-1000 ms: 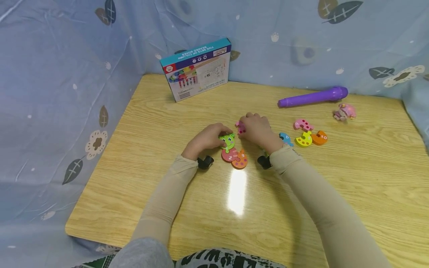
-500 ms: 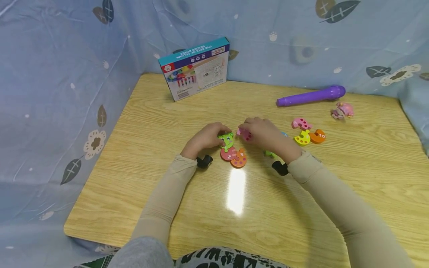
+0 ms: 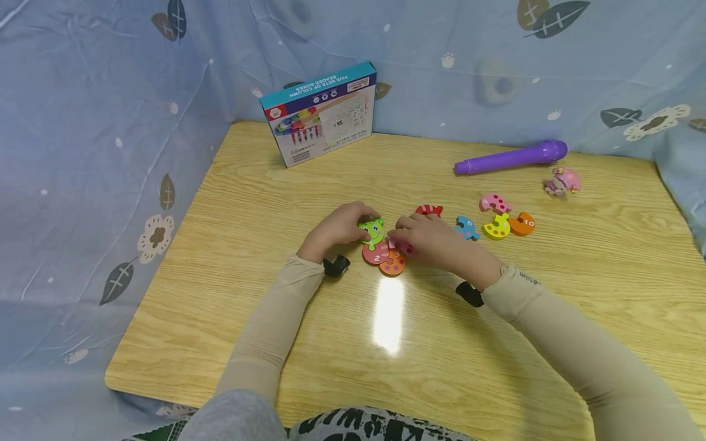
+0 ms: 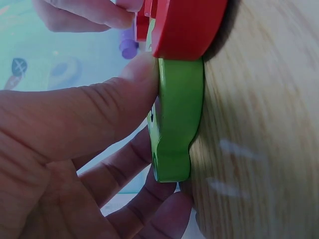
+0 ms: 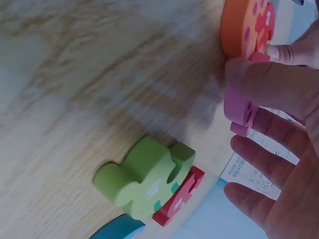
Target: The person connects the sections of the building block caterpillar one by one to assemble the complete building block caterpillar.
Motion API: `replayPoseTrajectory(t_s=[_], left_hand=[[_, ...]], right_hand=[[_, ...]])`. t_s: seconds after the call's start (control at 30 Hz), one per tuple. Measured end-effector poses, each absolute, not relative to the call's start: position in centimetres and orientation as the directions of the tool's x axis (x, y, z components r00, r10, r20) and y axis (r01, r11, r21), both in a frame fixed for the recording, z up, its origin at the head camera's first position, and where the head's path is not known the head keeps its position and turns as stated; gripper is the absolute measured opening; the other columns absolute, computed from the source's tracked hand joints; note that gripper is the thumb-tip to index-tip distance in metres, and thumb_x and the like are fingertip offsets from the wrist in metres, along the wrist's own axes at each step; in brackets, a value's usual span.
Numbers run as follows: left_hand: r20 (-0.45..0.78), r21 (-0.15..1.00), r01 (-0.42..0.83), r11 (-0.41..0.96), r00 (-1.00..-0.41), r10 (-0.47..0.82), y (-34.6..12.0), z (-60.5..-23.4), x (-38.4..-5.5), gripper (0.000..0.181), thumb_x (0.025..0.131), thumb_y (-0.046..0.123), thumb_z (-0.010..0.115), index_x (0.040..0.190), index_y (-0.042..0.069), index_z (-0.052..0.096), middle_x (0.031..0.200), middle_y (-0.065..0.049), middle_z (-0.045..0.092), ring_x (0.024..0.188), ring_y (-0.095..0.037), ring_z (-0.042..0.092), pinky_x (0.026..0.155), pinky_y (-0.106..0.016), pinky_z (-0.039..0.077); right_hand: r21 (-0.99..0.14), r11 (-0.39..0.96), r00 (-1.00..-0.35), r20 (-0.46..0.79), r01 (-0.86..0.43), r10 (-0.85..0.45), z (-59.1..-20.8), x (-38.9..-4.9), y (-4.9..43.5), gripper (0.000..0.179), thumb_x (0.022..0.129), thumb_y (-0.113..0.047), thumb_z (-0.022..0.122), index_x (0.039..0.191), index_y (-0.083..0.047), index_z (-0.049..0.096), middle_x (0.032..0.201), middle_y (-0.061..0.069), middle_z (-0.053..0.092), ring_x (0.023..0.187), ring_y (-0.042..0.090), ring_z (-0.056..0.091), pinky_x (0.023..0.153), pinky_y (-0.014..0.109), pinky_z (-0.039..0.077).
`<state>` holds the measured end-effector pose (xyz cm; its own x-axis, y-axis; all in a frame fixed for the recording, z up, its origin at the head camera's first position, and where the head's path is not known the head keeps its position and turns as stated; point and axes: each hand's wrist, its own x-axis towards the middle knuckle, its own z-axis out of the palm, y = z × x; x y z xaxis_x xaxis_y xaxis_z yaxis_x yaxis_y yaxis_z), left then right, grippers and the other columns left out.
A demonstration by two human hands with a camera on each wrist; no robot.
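Observation:
My left hand point(image 3: 339, 228) pinches a green smiling animal-head puzzle piece point(image 3: 373, 230), thumb on its face. The head joins a red piece numbered 2 point(image 3: 375, 253), which links to an orange spotted piece numbered 3 point(image 3: 392, 264). With thumb and fingers, my right hand point(image 3: 432, 242) pinches a pink spotted puzzle piece point(image 5: 235, 105) against the orange one's end. Whether the two are fully interlocked I cannot tell. A light green piece point(image 5: 147, 177) lies near the right hand in the right wrist view; in the head view that hand hides it.
Right of the hands lie a red striped piece point(image 3: 429, 210), blue piece point(image 3: 467, 228), yellow piece point(image 3: 497, 227), orange piece numbered 10 point(image 3: 522, 224) and another pink piece point(image 3: 495, 203). Behind are a purple toy microphone point(image 3: 510, 157), small pink figurine point(image 3: 564, 182) and upright box point(image 3: 322, 116).
My right hand has brought the pink piece toward me, down to the orange piece, uncovering the red striped and blue pieces. The left hand stays on the green head.

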<state>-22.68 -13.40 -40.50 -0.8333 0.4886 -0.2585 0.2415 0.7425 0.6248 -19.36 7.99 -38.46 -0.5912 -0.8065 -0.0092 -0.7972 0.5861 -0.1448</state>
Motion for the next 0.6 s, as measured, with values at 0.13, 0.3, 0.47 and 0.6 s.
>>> replayPoseTrajectory(t_s=[0.13,0.3,0.47,0.6], left_hand=[[-0.264,0.627,0.232,0.744,-0.835,0.483,-13.4,-40.5,-22.7,0.046,0.081,0.009,0.070,0.125,0.009,0.057,0.121,-0.007,0.056,0.112,-0.020,0.052,0.096,-0.031,0.041],[-0.269,0.628,0.225,0.745,-0.836,0.479,-13.3,-40.4,-22.7,0.045,0.081,0.009,0.070,0.125,0.009,0.057,0.122,-0.007,0.055,0.112,-0.020,0.051,0.097,-0.032,0.040],[-0.273,0.628,0.222,0.746,-0.835,0.479,-13.3,-40.5,-22.7,0.046,0.081,0.009,0.070,0.125,0.010,0.057,0.122,-0.007,0.055,0.113,-0.019,0.051,0.097,-0.032,0.040],[-0.274,0.629,0.222,0.745,-0.834,0.479,-13.3,-40.6,-22.7,0.046,0.081,0.009,0.070,0.125,0.010,0.057,0.122,-0.007,0.055,0.113,-0.019,0.051,0.097,-0.032,0.040]], right_hand=[[-0.133,0.590,-0.594,-0.008,-0.796,-0.804,-38.7,-19.2,8.0,0.037,0.080,-0.016,0.072,0.115,-0.008,0.064,0.107,0.008,0.058,0.102,0.028,0.054,0.085,0.046,0.047],[-0.126,0.599,-0.602,-0.017,-0.790,-0.798,-38.9,-19.1,8.1,0.040,0.077,-0.017,0.075,0.115,-0.008,0.063,0.104,0.007,0.058,0.101,0.027,0.054,0.085,0.045,0.047],[-0.130,0.600,-0.602,-0.027,-0.790,-0.798,-39.3,-19.2,8.3,0.042,0.076,-0.016,0.076,0.115,-0.008,0.063,0.104,0.007,0.058,0.100,0.026,0.053,0.084,0.043,0.048],[-0.144,0.600,-0.602,-0.037,-0.787,-0.798,-39.6,-19.4,8.4,0.043,0.076,-0.016,0.076,0.116,-0.008,0.063,0.106,0.007,0.059,0.103,0.027,0.053,0.086,0.043,0.047]])
